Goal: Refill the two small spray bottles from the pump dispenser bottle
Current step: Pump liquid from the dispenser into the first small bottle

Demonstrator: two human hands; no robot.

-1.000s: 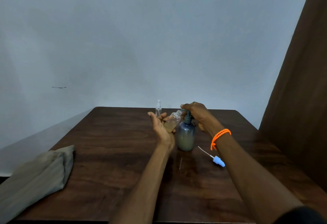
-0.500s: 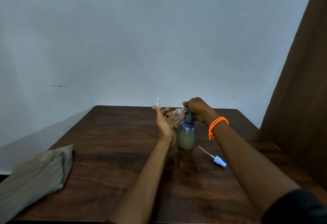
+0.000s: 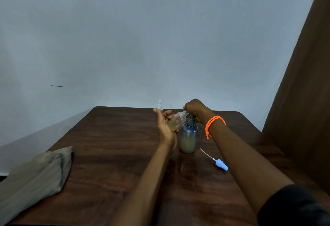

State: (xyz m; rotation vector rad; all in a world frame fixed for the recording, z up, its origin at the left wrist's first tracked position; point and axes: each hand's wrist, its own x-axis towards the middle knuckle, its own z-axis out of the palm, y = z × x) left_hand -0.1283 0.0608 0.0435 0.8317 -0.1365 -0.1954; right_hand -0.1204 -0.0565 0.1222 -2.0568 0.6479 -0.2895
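Observation:
A blue-tinted pump dispenser bottle (image 3: pixel 189 137), partly full of pale liquid, stands upright mid-table. My right hand (image 3: pixel 195 108), with an orange bracelet at the wrist, is curled over its pump head. My left hand (image 3: pixel 165 124) holds a small clear spray bottle (image 3: pixel 175 122) tilted, its open neck up against the pump's nozzle; some yellowish liquid sits in it. A second small clear spray bottle (image 3: pixel 160 104) stands near the table's far edge, behind my left hand. A blue spray cap with its white dip tube (image 3: pixel 221 164) lies on the table to the right of the dispenser.
The dark wooden table (image 3: pixel 107 145) meets a white wall at its far edge. A folded grey-green cloth (image 3: pixel 35 177) lies at the front left corner. A brown curtain (image 3: pixel 303 100) hangs along the right side.
My right hand has come up a little on the pump head. My left hand keeps the small bottle at the nozzle. The view shifted slightly.

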